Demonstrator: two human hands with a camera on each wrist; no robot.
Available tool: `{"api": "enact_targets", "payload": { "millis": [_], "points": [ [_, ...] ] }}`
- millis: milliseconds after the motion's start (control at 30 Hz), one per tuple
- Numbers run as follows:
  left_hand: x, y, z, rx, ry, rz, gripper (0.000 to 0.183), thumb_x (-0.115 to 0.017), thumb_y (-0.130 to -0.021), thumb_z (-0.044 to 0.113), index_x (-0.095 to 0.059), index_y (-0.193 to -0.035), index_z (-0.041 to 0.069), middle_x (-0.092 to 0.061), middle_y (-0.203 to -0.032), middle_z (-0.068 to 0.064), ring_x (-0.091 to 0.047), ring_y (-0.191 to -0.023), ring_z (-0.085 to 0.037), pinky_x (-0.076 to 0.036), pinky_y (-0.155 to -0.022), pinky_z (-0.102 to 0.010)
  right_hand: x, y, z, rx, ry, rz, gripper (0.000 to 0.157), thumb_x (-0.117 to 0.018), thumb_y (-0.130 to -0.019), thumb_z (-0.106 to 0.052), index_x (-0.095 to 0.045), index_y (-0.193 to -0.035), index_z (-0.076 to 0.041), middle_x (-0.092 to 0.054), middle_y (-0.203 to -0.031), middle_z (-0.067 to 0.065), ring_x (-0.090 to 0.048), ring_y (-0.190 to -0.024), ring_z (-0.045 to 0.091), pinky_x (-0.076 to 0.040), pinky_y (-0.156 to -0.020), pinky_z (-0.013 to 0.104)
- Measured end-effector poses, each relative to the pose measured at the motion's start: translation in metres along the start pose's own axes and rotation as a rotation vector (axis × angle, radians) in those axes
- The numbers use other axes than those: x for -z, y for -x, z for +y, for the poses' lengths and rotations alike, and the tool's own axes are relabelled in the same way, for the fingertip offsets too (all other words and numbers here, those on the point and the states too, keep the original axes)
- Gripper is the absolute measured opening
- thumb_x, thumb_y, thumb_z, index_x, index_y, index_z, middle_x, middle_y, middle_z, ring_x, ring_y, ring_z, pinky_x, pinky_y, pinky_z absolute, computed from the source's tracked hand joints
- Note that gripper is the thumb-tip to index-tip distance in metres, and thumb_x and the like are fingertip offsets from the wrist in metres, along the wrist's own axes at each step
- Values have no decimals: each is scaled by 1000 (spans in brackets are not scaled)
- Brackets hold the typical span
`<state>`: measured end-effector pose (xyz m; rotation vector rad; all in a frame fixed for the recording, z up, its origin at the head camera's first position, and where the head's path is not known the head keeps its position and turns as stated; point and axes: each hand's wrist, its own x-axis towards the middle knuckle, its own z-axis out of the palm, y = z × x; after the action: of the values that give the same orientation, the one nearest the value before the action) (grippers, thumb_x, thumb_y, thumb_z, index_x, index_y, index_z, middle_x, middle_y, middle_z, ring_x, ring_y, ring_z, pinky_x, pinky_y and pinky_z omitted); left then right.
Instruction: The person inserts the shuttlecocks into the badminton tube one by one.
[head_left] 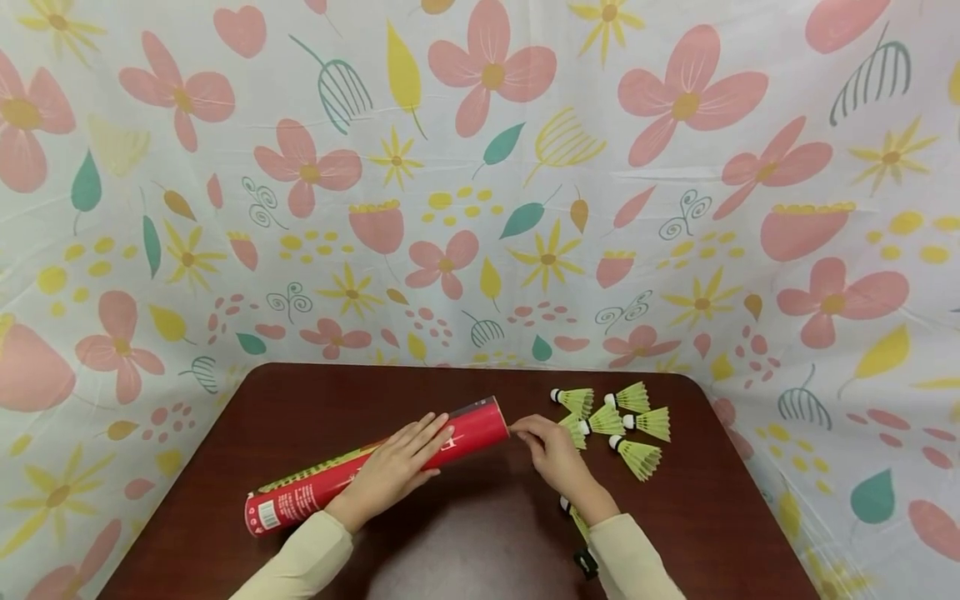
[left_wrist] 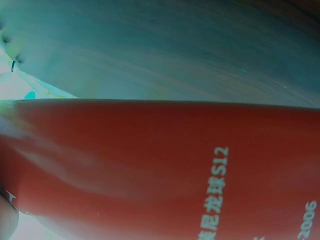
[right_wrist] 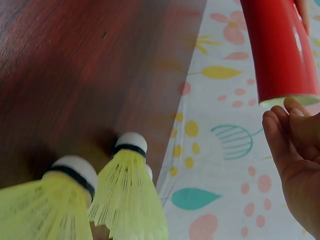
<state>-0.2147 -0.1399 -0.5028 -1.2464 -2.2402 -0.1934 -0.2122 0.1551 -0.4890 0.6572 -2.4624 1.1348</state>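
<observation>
A red cardboard shuttlecock tube [head_left: 480, 435] with a yellow-green and dark band lies slanted over the table. My left hand [head_left: 397, 462] holds it from above near its middle, fingers across the top and thumb along the near side. In the left wrist view the tube's red side [left_wrist: 150, 160] fills the lower half. My right hand [head_left: 558, 454] is at the tube's right end. In the right wrist view its bent fingertips [right_wrist: 296, 111] meet at the pale open mouth [right_wrist: 270, 102]; whether they pinch anything there is hidden.
Several yellow shuttlecocks [head_left: 637, 457] with white corks lie in a cluster right of my right hand. Another shuttlecock [head_left: 576, 518] is partly hidden by my right forearm, near a small black object [head_left: 585, 564]. A flowered cloth [head_left: 450, 208] hangs behind the dark brown table [head_left: 720, 517].
</observation>
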Motion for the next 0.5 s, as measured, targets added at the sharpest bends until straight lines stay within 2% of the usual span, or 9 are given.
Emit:
{"api": "enact_targets", "payload": {
  "millis": [167, 500],
  "points": [
    [1, 1, -1, 3, 4, 2, 76, -76, -82, 33, -42, -144, 4, -41, -148, -15, -43, -133, -32, -43, -103, -44, 13, 5, 7, -40, 30, 8, 22, -64, -89, 4, -73, -102, -11, -69, -99, 1, -66, -85, 14, -55, -68, 26],
    [2, 5, -4, 22, 8, -20, 77, -76, -83, 32, -40, -146, 5, -39, -150, -14, -42, -134, -32, -41, -104, -45, 49, 26, 31, -65, 124, 80, 22, -63, -90, 1, -71, -109, -8, -69, -106, 8, -67, -92, 24, -55, -70, 38]
  ]
}}
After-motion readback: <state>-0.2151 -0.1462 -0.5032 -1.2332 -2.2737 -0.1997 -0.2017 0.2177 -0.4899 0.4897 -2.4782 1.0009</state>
